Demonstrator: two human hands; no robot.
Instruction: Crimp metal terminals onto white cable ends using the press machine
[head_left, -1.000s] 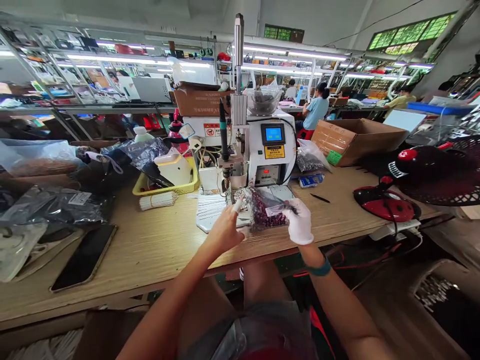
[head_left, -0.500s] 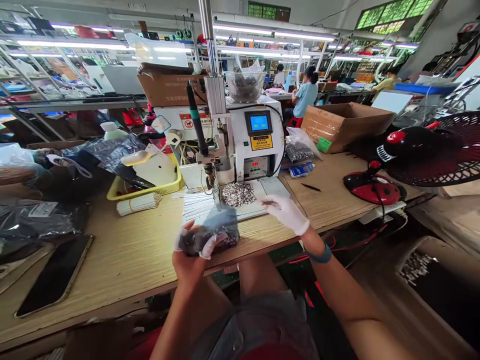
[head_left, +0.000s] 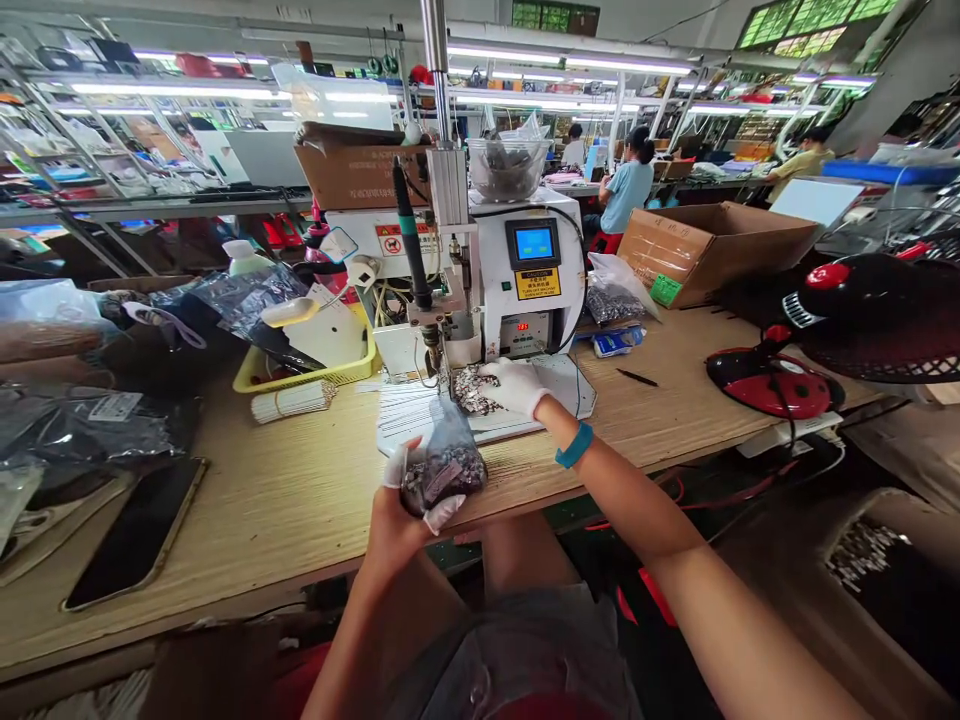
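Note:
My left hand (head_left: 409, 510), in white finger coverings, is closed around a clear plastic bag (head_left: 446, 470) filled with small dark and silvery parts. The bag tilts up toward the machine at the table's front edge. White-gloved, my right hand (head_left: 517, 387) lies palm down at the right side of a pile of small metal-and-dark parts (head_left: 471, 388), its fingers stretched over them. Its fingertips are partly lost among the parts. This pile rests on the white base plate (head_left: 566, 385) under the soldering machine (head_left: 491, 260). Thin white strips (head_left: 409, 408) lie left of the pile.
A yellow basket (head_left: 360, 370) and a bundle of white sticks (head_left: 292, 402) are on the left, with a phone (head_left: 135, 535) nearer me. To the right are a pen (head_left: 637, 378), a red-black fan (head_left: 780, 390) and a cardboard box (head_left: 675, 250). Co-workers sit behind.
My right hand has moved left and forward, from beside the base plate onto the pile. The left hand keeps the bag, now tipped more upright. The view has shifted slightly.

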